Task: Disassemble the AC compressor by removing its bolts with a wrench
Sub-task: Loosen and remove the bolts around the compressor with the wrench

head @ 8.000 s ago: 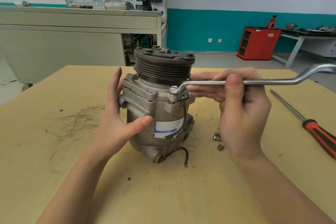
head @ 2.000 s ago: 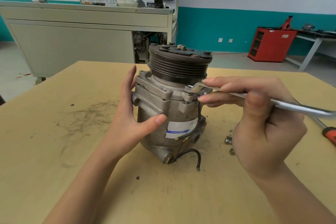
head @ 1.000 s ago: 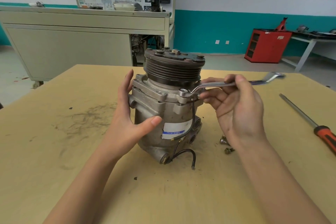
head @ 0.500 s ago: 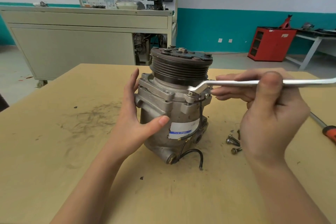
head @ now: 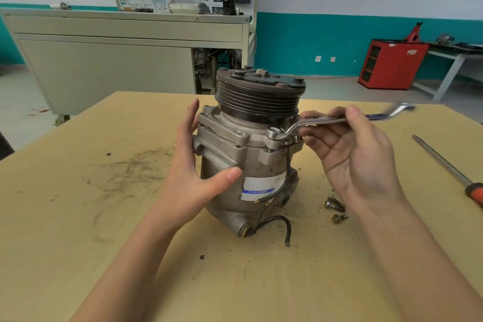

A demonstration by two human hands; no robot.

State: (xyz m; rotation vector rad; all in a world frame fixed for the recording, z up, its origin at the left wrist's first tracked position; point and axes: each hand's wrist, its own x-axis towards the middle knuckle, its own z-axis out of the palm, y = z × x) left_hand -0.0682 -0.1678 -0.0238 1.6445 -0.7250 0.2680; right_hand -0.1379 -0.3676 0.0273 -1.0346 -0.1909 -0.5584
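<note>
Steel wrench [head: 339,120]: ring end on the bolt [head: 274,130] at the front-right flange of the compressor [head: 248,165], handle running out rightward. Right hand [head: 350,154] pinches the handle, nearest the bolt. Left hand [head: 193,178], fingers straight, braces the compressor, upright on the table [head: 104,217].

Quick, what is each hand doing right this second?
Left hand: open, straight fingers and thumb pressed against the compressor.
Right hand: holding the wrench, pinched between thumb and fingers, its ring end on a bolt.

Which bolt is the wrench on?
The bolt standing in the compressor's flange, ringed by the wrench; two other bolts lie loose on the table.
</note>
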